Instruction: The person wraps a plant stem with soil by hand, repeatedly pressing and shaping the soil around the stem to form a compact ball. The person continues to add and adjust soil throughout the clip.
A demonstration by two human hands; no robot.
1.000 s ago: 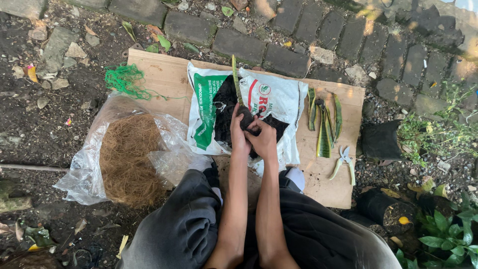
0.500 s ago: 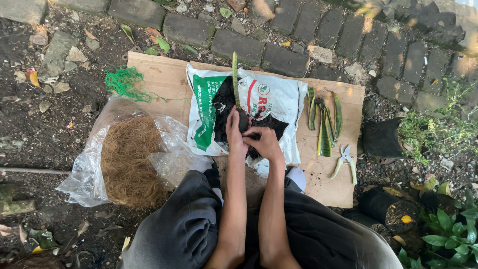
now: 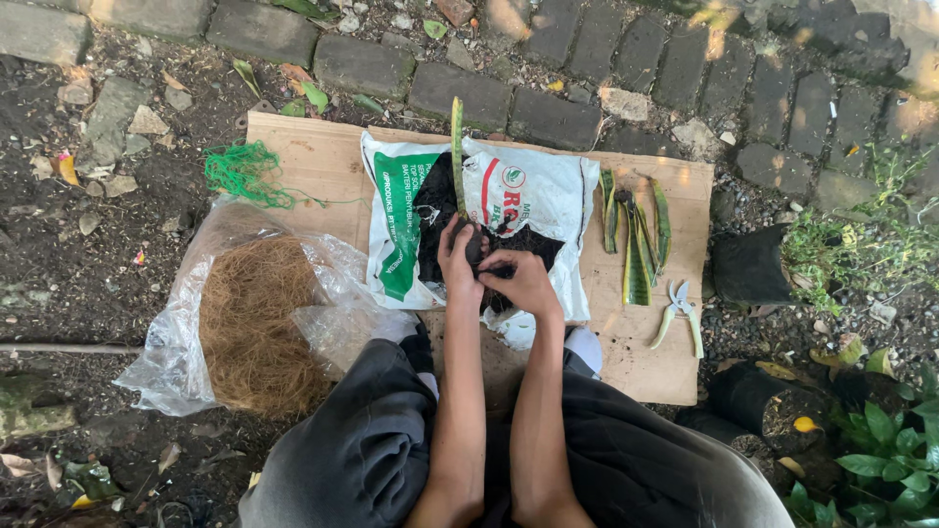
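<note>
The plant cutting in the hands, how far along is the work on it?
Done: the soil bag lies slit open on the cardboard, and the pruning shears are set down. In hand: the left hand holds one tall leaf cutting upright over the dark soil while the right hand presses at its base. Left, it seems: the other cuttings lie untouched, as do the coconut fibre and green twine.

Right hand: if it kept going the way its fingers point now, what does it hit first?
The right hand points left, toward the left hand, which grips the base of the upright green leaf cutting. It would likely meet that hand and the dark soil clump first; they already look close to touching, though depth is unclear.
</note>
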